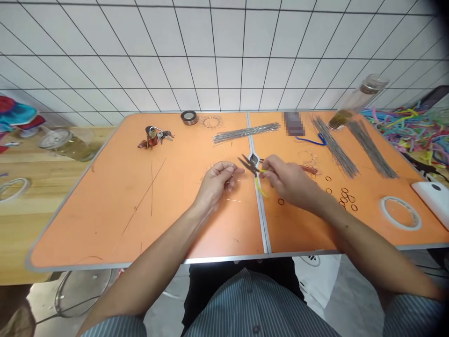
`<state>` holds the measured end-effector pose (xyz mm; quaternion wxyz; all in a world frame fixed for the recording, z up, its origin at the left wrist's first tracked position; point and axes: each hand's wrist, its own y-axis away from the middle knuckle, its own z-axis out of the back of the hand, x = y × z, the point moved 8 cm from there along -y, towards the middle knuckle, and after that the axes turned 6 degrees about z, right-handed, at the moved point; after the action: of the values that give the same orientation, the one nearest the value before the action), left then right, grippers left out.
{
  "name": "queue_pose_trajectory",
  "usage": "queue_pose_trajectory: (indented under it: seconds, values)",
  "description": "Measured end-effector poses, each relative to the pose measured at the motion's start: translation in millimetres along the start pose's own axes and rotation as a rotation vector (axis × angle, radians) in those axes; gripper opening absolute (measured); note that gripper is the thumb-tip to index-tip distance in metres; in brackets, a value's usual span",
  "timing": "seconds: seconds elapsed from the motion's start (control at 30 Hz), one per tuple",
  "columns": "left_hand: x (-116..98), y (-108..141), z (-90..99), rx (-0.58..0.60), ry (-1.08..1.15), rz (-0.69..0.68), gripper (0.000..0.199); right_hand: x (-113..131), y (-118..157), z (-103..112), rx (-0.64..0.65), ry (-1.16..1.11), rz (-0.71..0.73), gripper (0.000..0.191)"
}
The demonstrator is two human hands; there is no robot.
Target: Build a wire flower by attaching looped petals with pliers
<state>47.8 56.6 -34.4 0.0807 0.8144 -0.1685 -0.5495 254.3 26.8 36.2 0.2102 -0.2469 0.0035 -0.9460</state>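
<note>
My left hand (218,182) is closed in a pinch above the orange table, left of its centre seam. A thin wire, faint against the orange, shows about its fingertips. Yellow-handled pliers (253,167) are in my right hand (286,180); their jaws point left toward my left fingertips and stand apart from them. A short pale piece of wire (232,201) lies just below my left hand. Small dark rings (345,196) are scattered on the table to the right of my right hand, and a single ring (281,201) lies below it.
Wire bundles (245,133) lie at the back and right, near a tilted glass bottle (356,103). A tape roll (189,117) and keys (156,136) sit at back left. At right are a white tape ring (401,213) and colourful pipe cleaners (396,126).
</note>
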Motion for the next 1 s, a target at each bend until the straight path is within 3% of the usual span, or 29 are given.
queue_pose_trajectory:
  seconds: [0.17, 0.3, 0.63, 0.83, 1.0]
  values:
    - [7, 0, -1.8, 0.046, 0.087, 0.063, 0.02, 19, -18, -42, -0.026, -0.065, -0.004, 0.008]
    - [9, 0, 3.6, -0.016, 0.147, 0.102, 0.011, 23, -14, -56, -0.034, -0.088, 0.002, 0.01]
    - [7, 4, -2.0, -0.015, 0.222, 0.012, 0.018, 22, -10, -67, -0.106, -0.35, 0.048, 0.017]
    - [6, 15, -15.5, 0.073, 0.199, -0.008, 0.028, 25, -10, -73, -0.011, -0.296, 0.048, 0.019]
    - [-2, 17, -12.1, 0.054, 0.169, -0.061, 0.035, 28, -5, -63, -0.001, -0.211, 0.034, 0.027]
